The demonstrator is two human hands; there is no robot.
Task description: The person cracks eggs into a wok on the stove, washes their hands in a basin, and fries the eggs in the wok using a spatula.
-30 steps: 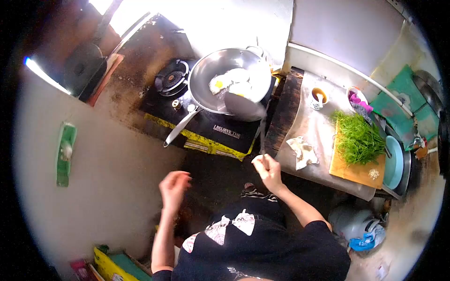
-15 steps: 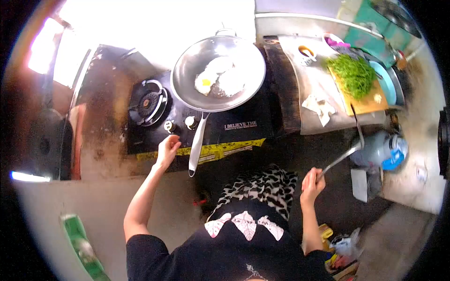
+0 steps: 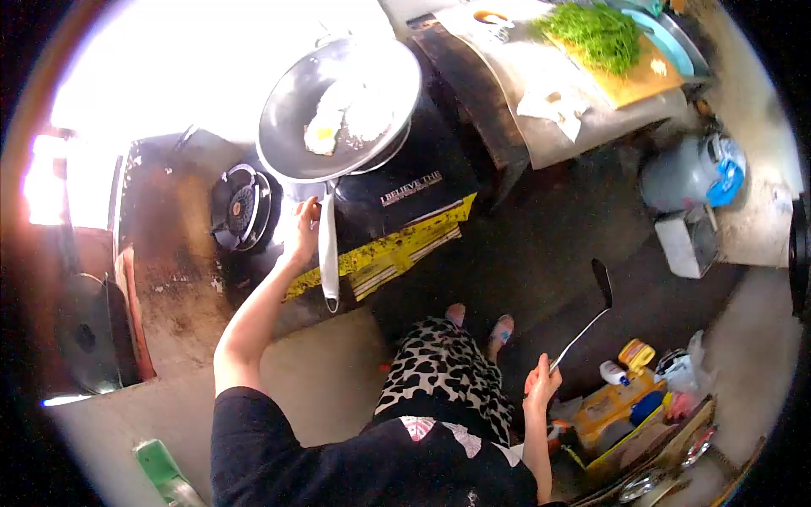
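Observation:
My left hand (image 3: 301, 232) is at the front of the stove, beside the pan handle, its fingers closed round a stove knob that they mostly cover. Above it a steel frying pan (image 3: 283, 135) rests over the right burner, its long handle pointing toward me. Fried eggs (image 3: 323, 135) lie in the pan, one with a yellow yolk showing. My right hand (image 3: 541, 384) grips the handle of a spatula (image 3: 583, 331), held low over the floor away from the pan, with its dark blade pointing up.
Left of the pan is a bare burner (image 3: 241, 207). At upper right, a cutting board (image 3: 629, 89) bears chopped greens (image 3: 596, 38), near a white cloth (image 3: 553, 110) and a cup (image 3: 492, 21). A gas cylinder (image 3: 688, 173) stands at right; jars and bags (image 3: 634, 355) sit below.
My left hand has moved forward from the stove's front edge to the knob. My right hand and the spatula have swung down, away from the counter. The view has turned and shifted.

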